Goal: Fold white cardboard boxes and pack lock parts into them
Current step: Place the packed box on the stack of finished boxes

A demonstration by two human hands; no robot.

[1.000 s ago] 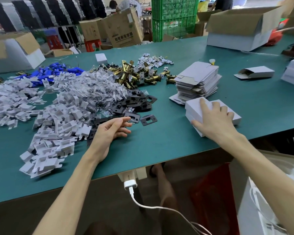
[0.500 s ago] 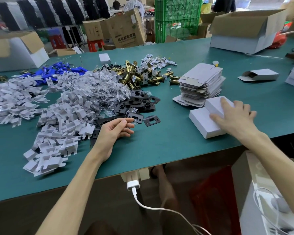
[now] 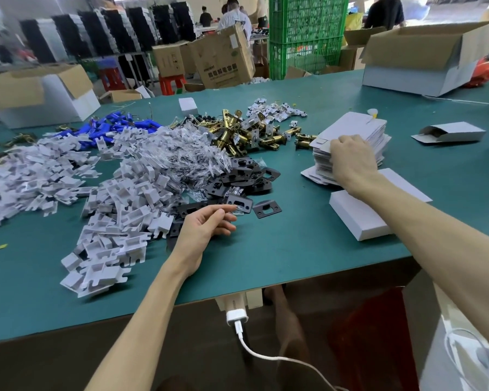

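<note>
The right hand (image 3: 350,162) lies on the stack of flat blanks (image 3: 362,128), its fingers curled over the near edge and gripping it, I judge in order to peel off 1 blank for folding. The stack stands within easy reach, just behind the folded white boxes (image 3: 359,218), which lie near the table (image 3: 294,258) edge under the forearm. The left hand (image 3: 206,227) rests on the table with fingers loose and apart, holding nothing. It lies beside the black plates (image 3: 246,179), probably ready to pick parts. The brass latches (image 3: 237,134) lie further back.
</note>
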